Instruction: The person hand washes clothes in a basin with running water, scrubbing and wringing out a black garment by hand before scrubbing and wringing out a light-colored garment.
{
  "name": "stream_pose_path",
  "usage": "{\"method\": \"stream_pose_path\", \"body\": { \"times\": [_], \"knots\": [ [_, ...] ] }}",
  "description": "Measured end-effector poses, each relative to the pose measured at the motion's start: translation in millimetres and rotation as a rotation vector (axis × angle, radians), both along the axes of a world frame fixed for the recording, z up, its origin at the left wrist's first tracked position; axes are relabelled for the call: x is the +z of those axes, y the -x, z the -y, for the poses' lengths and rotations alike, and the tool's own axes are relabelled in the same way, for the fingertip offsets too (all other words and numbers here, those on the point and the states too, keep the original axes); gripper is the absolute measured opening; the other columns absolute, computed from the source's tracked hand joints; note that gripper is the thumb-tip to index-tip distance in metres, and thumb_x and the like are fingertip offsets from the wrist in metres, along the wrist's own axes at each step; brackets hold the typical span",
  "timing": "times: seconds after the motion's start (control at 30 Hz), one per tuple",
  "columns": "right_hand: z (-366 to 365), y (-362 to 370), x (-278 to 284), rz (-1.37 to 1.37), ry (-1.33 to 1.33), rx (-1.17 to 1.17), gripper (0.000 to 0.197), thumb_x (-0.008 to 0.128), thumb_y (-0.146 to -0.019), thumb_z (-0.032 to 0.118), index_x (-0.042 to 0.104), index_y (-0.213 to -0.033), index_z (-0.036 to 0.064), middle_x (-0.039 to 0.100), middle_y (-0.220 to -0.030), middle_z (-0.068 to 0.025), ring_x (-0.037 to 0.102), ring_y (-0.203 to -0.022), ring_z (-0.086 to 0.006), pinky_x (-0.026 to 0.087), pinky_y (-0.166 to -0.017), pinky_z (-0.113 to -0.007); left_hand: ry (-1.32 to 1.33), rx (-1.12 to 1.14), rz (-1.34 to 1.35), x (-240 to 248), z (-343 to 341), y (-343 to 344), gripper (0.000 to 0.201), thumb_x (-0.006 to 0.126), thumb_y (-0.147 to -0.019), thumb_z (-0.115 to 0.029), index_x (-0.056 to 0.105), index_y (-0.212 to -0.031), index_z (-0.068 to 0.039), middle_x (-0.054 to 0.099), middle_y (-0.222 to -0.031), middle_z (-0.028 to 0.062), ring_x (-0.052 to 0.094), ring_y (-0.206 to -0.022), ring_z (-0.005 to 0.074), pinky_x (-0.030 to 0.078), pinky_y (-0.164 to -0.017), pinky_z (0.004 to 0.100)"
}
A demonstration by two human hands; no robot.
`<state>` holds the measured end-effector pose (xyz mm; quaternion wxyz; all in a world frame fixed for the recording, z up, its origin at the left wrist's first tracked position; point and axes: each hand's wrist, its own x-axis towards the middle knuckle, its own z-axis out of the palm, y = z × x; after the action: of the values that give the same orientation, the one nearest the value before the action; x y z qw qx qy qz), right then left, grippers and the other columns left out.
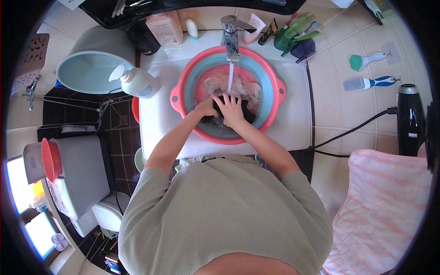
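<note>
— On the white sink [293,119], what sits largest?
— Pink-and-blue basin [228,94]; at its six o'clock, dark cloth [229,117] under tap [230,36] water.
— Hands?
— Right hand [230,110] spread flat, pressing the cloth; left hand [206,107] at nine o'clock, curled gripping it.

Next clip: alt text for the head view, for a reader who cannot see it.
Both hands, left hand and right hand, press a dark cloth in soapy water inside a pink and blue basin on a white sink, with water running from the faucet. A white pump bottle stands to the left.
</note>
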<state>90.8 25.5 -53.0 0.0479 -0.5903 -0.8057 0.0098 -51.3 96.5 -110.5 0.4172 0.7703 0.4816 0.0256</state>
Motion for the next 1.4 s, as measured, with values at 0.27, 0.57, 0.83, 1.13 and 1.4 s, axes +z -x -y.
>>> {"method": "stream_pose_path", "body": {
  "times": [0.27,0.57,0.83,1.13,1.4],
  "knots": [
    [-29,-15,-5,-0.127,0.153,0.047,0.053,0.069,-0.057,0.007,0.055,-0.108,0.0103,0.056,-0.099,-0.0127,0.056,-0.094,-0.0322,0.046,-0.078,-0.039,0.196,-0.034,-0.128,16,-9,-4,0.082,0.078,-0.046,-0.027,0.048,-0.116,0.003,0.059,-0.104,0.0251,0.057,-0.1,0.034,0.045,-0.088,0.037],
    [-27,-23,50,-0.619,0.17,-0.134,0.057,0.074,-0.052,0.015,0.054,-0.106,0.0203,0.055,-0.098,-0.012,0.058,-0.087,-0.0362,0.049,-0.071,-0.044,0.503,-0.135,0.222,91,-18,-4,0.074,0.082,-0.048,-0.016,0.053,-0.114,0.0,0.059,-0.11,0.0131,0.054,-0.104,0.0232,0.039,-0.094,0.0305],
    [-21,-28,76,-0.522,0.105,-0.047,0.056,0.076,-0.052,0.014,0.051,-0.102,0.0131,0.055,-0.095,-0.0137,0.057,-0.086,-0.0365,0.048,-0.073,-0.045,-0.072,-0.066,-0.138,132,5,-16,0.044,0.074,-0.048,-0.026,0.065,-0.083,0.0,0.063,-0.08,0.0218,0.062,-0.081,0.0333,0.05,-0.073,0.0395],
    [-28,-28,54,-0.588,0.265,-0.165,0.047,0.071,-0.056,0.016,0.055,-0.099,0.0063,0.062,-0.085,-0.0215,0.058,-0.086,-0.0381,0.047,-0.075,-0.045,-0.344,-0.077,-0.154,117,9,-23,0.023,0.062,-0.059,-0.021,0.064,-0.076,-0.006,0.063,-0.075,0.0186,0.062,-0.074,0.0342,0.051,-0.071,0.0422],
    [-27,-31,27,-0.536,0.271,-0.144,0.068,0.076,-0.054,0.016,0.048,-0.115,0.0136,0.056,-0.099,-0.0175,0.056,-0.093,-0.0366,0.046,-0.078,-0.043,-0.224,-0.107,-0.274,94,3,-21,0.04,0.065,-0.058,-0.021,0.06,-0.095,-0.007,0.064,-0.084,0.0185,0.063,-0.081,0.0323,0.051,-0.074,0.0418]
  ]
}}
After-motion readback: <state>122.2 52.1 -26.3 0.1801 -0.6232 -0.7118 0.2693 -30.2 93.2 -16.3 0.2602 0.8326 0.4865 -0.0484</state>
